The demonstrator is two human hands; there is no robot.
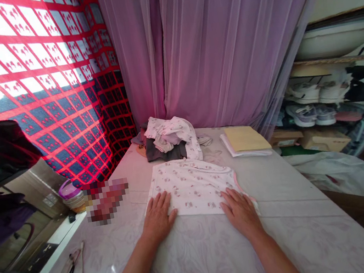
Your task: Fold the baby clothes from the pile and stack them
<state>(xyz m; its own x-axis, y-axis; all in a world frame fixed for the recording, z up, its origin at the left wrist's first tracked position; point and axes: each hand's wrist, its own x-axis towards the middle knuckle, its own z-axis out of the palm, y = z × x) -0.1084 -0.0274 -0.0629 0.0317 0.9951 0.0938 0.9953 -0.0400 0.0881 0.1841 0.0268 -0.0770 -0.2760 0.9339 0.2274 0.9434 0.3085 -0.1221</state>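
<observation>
The head camera looks down on a surface draped in a pale patterned cloth (202,259). A small white garment with a pink print (192,183) lies flat on it, straight ahead of the person. The left hand (157,217) rests palm down at the garment's near left corner, and its fingers (161,201) are stretched out and slightly spread, lying on the fabric and gripping nothing. The right hand (240,211) lies the same way at the near right corner. Its fingers (230,197) are flat and extended over the pink-trimmed edge, with nothing closed in them. The garment reaches away from both sets of fingertips, and most of it lies between and beyond the two hands. Just behind it, touching or nearly touching its far edge, sits a loose pile of clothes (170,140) in white and grey. To the right of that pile is a stack of papers under a yellow sheet (245,140). A purple curtain (222,41) hangs behind, with a red checked cloth (54,83) to its left. A jar with a purple lid (71,194) stands off the surface's left side, and shoes (306,111) sit on a shelf at right.
</observation>
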